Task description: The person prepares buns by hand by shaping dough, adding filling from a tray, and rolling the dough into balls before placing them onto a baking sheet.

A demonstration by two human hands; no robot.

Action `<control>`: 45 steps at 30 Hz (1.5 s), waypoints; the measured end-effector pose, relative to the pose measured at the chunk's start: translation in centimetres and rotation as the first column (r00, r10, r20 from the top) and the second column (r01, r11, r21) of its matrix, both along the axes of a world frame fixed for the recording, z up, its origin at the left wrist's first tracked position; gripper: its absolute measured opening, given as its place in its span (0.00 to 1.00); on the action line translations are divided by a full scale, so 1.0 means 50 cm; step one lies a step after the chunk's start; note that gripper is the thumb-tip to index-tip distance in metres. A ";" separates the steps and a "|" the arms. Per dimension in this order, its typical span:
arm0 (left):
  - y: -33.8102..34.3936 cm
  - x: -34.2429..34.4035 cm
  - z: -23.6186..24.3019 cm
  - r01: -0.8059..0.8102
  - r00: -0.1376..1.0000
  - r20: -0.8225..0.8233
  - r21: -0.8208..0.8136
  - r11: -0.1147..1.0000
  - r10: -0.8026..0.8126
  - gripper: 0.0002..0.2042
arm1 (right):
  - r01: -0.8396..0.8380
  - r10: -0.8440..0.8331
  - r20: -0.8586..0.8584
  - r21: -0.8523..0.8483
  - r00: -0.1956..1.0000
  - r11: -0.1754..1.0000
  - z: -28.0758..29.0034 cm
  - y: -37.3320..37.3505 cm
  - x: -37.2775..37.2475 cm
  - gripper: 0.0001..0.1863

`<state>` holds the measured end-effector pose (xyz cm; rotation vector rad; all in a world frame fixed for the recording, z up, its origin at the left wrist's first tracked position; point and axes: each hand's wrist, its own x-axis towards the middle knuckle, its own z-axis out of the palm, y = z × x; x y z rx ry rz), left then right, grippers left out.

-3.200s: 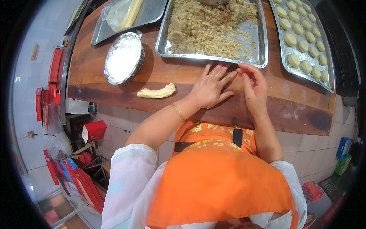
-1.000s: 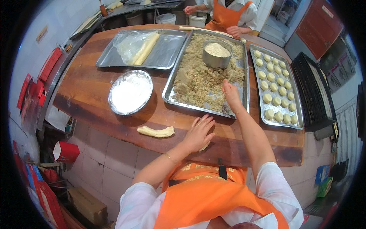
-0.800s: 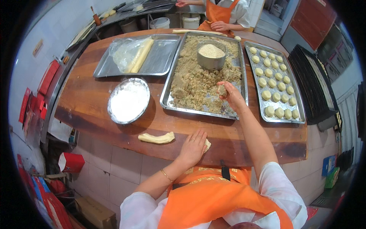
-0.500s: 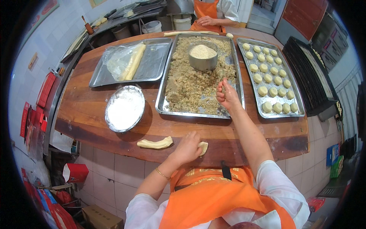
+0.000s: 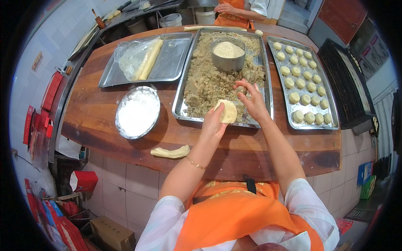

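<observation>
My left hand holds up a flat round dough wrapper above the near edge of the filling tray, thumb on its face. Beside it, my right hand is over the tray, its curled fingers around a small lump of crumbly filling. The large metal tray carries a spread of the same brownish filling, with a round metal tin of pale seeds or grains standing in it. A short dough strip lies near the table's front edge, left of my left forearm.
A bowl of white flour stands left of the filling. Behind it, a tray holds a long dough roll partly under plastic. On the right, another tray bears rows of round dough pieces. Across the table stands a person in an orange apron.
My left hand has lifted the dough piece from the table edge to the tray, where it shows as a flat round. My right hand has drawn slightly nearer, its fist loosened around the filling.
</observation>
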<state>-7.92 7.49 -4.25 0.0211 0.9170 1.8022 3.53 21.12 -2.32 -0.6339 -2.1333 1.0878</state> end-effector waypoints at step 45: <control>0.084 0.047 0.017 -0.066 0.993 0.107 0.230 0.971 0.042 0.25 | 0.121 -0.078 -0.129 0.368 0.989 0.922 0.048 -0.122 0.022 0.10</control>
